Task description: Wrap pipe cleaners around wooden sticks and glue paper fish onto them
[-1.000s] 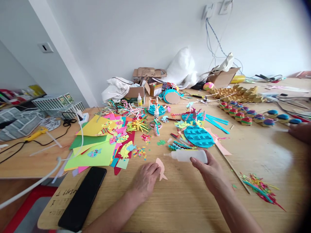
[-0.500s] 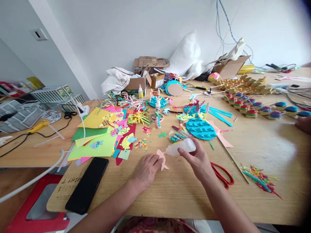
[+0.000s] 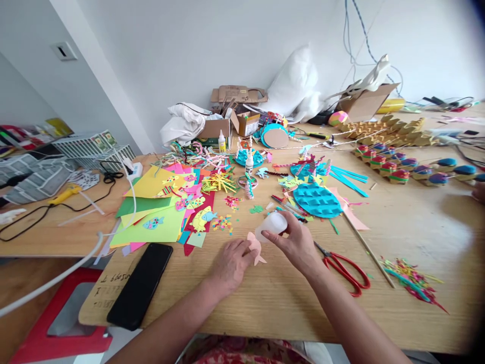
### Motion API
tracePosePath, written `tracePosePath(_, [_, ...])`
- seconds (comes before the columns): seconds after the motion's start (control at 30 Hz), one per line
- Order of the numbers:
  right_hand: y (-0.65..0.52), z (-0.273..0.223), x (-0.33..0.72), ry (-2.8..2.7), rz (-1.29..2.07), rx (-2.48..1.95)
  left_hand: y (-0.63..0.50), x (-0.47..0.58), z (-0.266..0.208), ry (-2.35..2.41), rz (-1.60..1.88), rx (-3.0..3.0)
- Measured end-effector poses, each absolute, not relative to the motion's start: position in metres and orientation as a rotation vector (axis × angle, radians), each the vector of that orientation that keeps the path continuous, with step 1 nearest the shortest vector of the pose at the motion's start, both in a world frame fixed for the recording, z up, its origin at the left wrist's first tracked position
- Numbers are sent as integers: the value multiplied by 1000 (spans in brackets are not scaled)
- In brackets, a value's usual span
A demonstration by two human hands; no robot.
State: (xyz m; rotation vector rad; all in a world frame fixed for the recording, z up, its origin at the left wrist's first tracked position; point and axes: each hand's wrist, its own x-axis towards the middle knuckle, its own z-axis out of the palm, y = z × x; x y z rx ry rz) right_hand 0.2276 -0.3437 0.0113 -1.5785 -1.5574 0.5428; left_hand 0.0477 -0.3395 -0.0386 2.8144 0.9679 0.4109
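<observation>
My left hand [image 3: 230, 265] rests on the table, fingers closed over the edge of a pink paper fish [image 3: 255, 244] and holding it down. The fish's tail points toward me. In my right hand [image 3: 297, 245] is a translucent white squeeze bottle [image 3: 273, 225], probably glue, gripped near its base and tipped down over the fish. The bottle's body hides its nozzle, so I cannot tell whether it touches the paper. Red-handled scissors [image 3: 347, 270] lie right of my right hand. Beyond the bottle sits a blue egg-carton oval [image 3: 317, 200].
Colored paper sheets [image 3: 151, 225] with decorated paper fish and loose confetti [image 3: 223, 223] spread to the left. A black phone [image 3: 140, 285] lies at the front left. To the right are a wooden stick [image 3: 369, 250], bright scraps [image 3: 413, 280] and painted egg-carton pieces [image 3: 397, 174]. Another person's hand [image 3: 479, 192] shows at the right edge.
My right hand has shifted left and turned the bottle, so its base now faces more toward me. My left hand still holds the paper fish. The view has shifted slightly.
</observation>
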Motion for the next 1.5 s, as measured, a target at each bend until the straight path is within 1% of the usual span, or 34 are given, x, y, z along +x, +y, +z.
tracePosePath(0.83, [-338, 17, 226, -1727, 375, -1593, -339, 49, -38, 962, 422, 2794])
tracePosePath(1.5, [-336, 22, 220, -1748, 366, -1601, -339, 49, -40, 953, 439, 2774])
